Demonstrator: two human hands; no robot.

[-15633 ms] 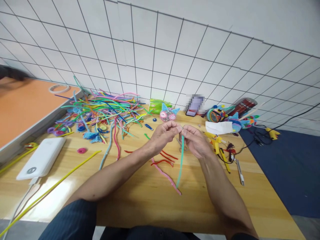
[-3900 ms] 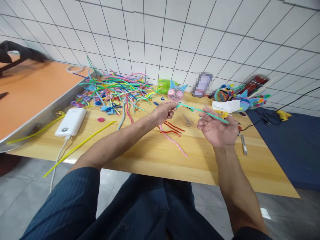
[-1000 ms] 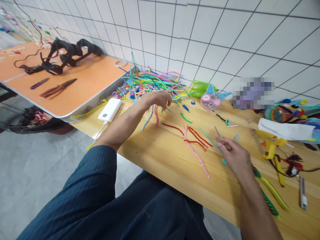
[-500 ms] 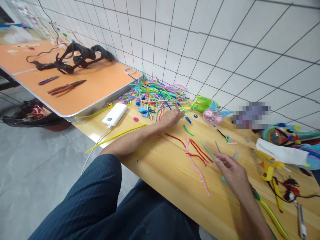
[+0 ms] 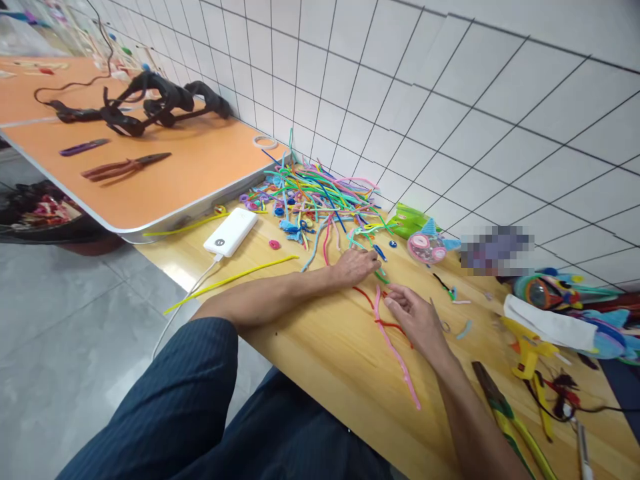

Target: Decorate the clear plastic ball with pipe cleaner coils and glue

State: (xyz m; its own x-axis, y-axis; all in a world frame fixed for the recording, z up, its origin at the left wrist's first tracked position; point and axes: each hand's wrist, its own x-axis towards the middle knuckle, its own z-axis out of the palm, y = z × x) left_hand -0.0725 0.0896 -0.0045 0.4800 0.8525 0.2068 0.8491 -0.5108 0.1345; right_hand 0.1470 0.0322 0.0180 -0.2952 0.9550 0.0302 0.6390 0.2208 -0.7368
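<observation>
My left hand (image 5: pixel 356 268) is over the wooden table with its fingers curled down, beside a short green pipe cleaner (image 5: pixel 382 277). Its fingertips are partly hidden. Just to the right, my right hand (image 5: pixel 413 313) has its fingers bent together near the top of a long pink pipe cleaner (image 5: pixel 397 357). What sits between those fingers is too small to make out. One red pipe cleaner (image 5: pixel 364 293) lies left of the pink one, and another red pipe cleaner (image 5: pixel 397 325) crosses it. Small scissors (image 5: pixel 445 326), partly covered, lie beyond my right wrist.
A heap of colourful pipe cleaners (image 5: pixel 330 190) lies against the tiled wall. A white power bank (image 5: pixel 231 231) with a cable is at left. Green-handled pliers (image 5: pixel 505 407), a yellow glue gun (image 5: pixel 527 347) and a craft knife (image 5: pixel 583 450) lie at right. An orange table (image 5: pixel 200 173) adjoins.
My left hand has come back from the heap's edge toward the green piece. My right hand has moved left, over the red pieces and closer to my left hand. The view has shifted slightly.
</observation>
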